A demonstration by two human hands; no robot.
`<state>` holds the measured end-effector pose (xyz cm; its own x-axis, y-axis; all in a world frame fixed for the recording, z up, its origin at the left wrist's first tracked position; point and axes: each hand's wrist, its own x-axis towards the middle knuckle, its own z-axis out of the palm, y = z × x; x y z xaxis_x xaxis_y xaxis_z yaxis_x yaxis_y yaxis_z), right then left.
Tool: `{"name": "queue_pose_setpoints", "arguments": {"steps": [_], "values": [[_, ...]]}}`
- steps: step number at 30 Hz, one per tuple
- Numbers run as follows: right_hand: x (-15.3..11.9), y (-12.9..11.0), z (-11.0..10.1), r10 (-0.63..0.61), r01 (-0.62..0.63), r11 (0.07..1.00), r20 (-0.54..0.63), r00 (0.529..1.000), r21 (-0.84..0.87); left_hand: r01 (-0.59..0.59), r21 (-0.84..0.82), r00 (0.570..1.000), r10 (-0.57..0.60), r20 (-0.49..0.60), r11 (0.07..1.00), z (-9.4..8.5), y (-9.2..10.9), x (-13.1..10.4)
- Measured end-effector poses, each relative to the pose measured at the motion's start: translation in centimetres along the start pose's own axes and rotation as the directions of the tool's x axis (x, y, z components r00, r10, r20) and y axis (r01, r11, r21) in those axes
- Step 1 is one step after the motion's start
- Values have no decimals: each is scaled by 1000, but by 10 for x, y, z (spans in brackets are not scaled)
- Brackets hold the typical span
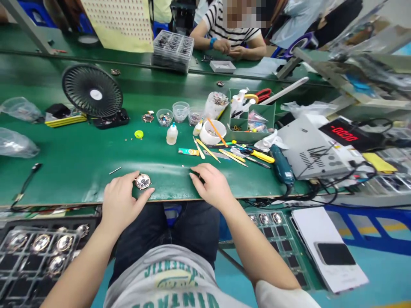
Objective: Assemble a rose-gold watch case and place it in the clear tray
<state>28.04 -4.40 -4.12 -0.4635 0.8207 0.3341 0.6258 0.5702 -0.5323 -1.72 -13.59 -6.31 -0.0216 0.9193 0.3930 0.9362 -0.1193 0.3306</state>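
Observation:
My left hand (123,199) rests at the table's front edge, its fingers and thumb around a round watch case (143,181) with a shiny metallic face. The watch lies on the green tabletop (160,164). To the right, my right hand (213,185) hovers low over the table with fingers bent and a small gap between thumb and forefinger; nothing shows in it. A tiny white piece (183,166) lies just left of its fingertips. Behind my left hand is a thin metal rod (114,170). Tweezers and yellow-handled tools (208,150) lie beyond my right hand.
A black fan (93,92), a small bottle (172,134), cups of parts (165,118) and a green organizer (252,133) stand farther back. A blue power tool (282,164) is right. Trays of watches (38,261) sit below left. Another person (233,36) works opposite.

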Motion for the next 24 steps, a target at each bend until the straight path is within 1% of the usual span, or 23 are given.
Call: {"name": "queue_pose_setpoints", "arguments": {"steps": [3, 6, 8, 10, 13, 16, 20, 24], "values": [[11, -8, 13, -68, 72, 996, 77, 995, -48, -13, -21, 1000, 13, 6, 1000, -3, -1, 1], [26, -19, 24, -131, 164, 976, 214, 968, -143, -7, 15, 1000, 7, 3, 1000, -2, 0, 0], [37, -26, 31, -130, 197, 958, 299, 945, -209, 5, 67, 1000, -5, -1, 998, 0, 3, 0], [48, -31, 38, -111, 196, 954, 339, 934, -227, 11, 103, 1000, -10, -7, 995, 2, 5, 0], [63, -36, 46, -81, 172, 958, 359, 930, -229, 0, 115, 1000, 3, -24, 993, 3, 7, 1], [71, -39, 51, -49, 146, 960, 369, 928, -238, -15, 133, 999, 20, -37, 991, 3, 8, 2], [72, -41, 52, -58, 137, 970, 354, 933, -201, -22, 147, 998, 29, -48, 989, 3, 8, 2], [66, -34, 44, -98, 131, 986, 281, 955, -102, -39, 137, 997, 49, -68, 990, 4, 8, 1]]}}
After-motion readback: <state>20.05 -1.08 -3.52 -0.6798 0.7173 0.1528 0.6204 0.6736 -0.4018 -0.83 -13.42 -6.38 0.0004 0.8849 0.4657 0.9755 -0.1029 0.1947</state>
